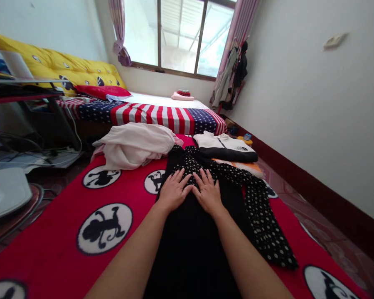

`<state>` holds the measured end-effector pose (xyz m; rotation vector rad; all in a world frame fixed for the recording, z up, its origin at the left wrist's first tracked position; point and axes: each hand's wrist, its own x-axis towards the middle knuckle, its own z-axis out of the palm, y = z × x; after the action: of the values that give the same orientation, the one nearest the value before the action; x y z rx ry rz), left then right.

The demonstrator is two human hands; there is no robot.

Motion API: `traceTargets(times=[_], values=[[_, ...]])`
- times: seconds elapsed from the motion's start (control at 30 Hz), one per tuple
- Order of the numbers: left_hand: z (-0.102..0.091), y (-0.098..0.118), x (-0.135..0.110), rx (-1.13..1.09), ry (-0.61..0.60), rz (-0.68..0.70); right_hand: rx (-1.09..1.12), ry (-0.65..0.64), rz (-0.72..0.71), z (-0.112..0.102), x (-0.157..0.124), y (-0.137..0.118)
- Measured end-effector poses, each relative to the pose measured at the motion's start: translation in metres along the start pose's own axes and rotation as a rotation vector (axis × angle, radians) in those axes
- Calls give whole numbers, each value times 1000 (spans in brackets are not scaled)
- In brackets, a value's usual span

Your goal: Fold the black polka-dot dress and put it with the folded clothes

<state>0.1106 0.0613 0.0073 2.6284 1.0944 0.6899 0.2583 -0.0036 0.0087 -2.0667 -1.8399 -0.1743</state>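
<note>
A black dress [193,245] with a white-dotted top lies spread over the red blanket [62,220] with monkey prints. Both palms press flat on it near the waist. My left hand [173,191] has its fingers spread on the black cloth, and my right hand [208,192] lies beside it, fingers also spread; the thumbs nearly meet. One dotted sleeve [264,216] stretches down to the right. The other sleeve is not plain to see. Beyond the dress's right shoulder rests a folded white and black jacket [226,147], partly over an orange and white garment [255,168].
A heap of white and pink clothes [137,143] sits at the far left of the blanket. Behind it stands a bed [149,116] with a flag-patterned cover. A desk [28,93] with cables and a white stool [6,195] are at left; a wall [324,104] bounds the right.
</note>
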Motion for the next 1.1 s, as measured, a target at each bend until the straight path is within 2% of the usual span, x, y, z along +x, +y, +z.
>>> traceTargets(times=[0.17,0.3,0.47,0.53,0.6,0.67,0.7,0.77,0.83,0.97,1.1], values=[[5,-3,-3,98,-18,7,-38,-32,20,1,-2,1],[4,-1,-15,131,9,12,-24,-67,-13,-6,-23,3],[4,5,-43,157,53,0,17,-145,-105,-32,-68,27],[4,8,-51,158,65,-13,-4,-99,-94,-48,-86,47],[2,13,-55,148,76,-27,-94,34,-8,-63,-102,71],[0,16,-57,128,86,-36,-205,152,165,-75,-115,96],[-1,18,-57,118,91,-39,-238,165,272,-78,-122,108],[-3,19,-57,95,104,-39,-236,97,487,-83,-133,129],[-5,19,-57,67,127,-34,-190,5,606,-86,-142,142],[-7,18,-59,12,176,-2,-88,-67,580,-90,-148,149],[-10,19,-62,-38,168,63,4,-95,519,-93,-145,138]])
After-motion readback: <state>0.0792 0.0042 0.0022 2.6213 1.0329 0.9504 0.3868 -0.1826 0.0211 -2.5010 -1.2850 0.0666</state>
